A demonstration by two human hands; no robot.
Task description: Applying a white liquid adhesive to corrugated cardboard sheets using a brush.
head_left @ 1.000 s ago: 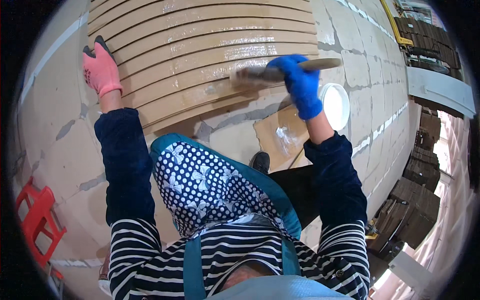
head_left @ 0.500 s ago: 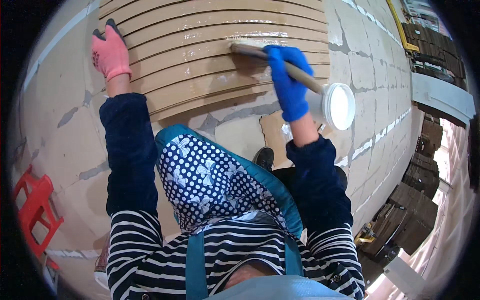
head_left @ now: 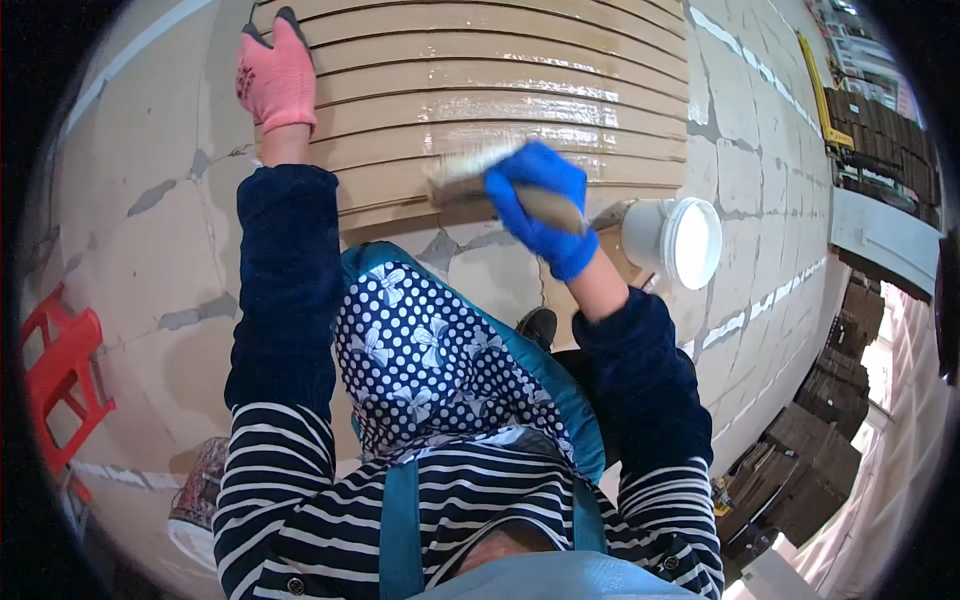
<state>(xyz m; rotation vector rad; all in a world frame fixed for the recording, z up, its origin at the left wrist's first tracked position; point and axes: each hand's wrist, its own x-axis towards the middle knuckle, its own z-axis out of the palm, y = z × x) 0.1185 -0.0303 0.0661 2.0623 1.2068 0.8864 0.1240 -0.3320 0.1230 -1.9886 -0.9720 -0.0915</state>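
The right hand [head_left: 540, 208], in a blue glove, is closed around the handle of a brush [head_left: 470, 165]. The handle runs out of the fist toward the wrist side; the bristles stick out on the thumb side and lie on the slats [head_left: 480, 70], a stack of long tan strips whose faces shine wet around the bristles. The brush is blurred, so its exact tilt cannot be told.

The left hand [head_left: 277, 75], in a pink glove, lies flat and open on the slats, fingers spread away from the body, well apart from the brush and holding nothing.

A white bucket [head_left: 675, 240] stands just beyond the right wrist, on the outer side of that hand. A red stool [head_left: 60, 375] stands well off to the left of the left arm.
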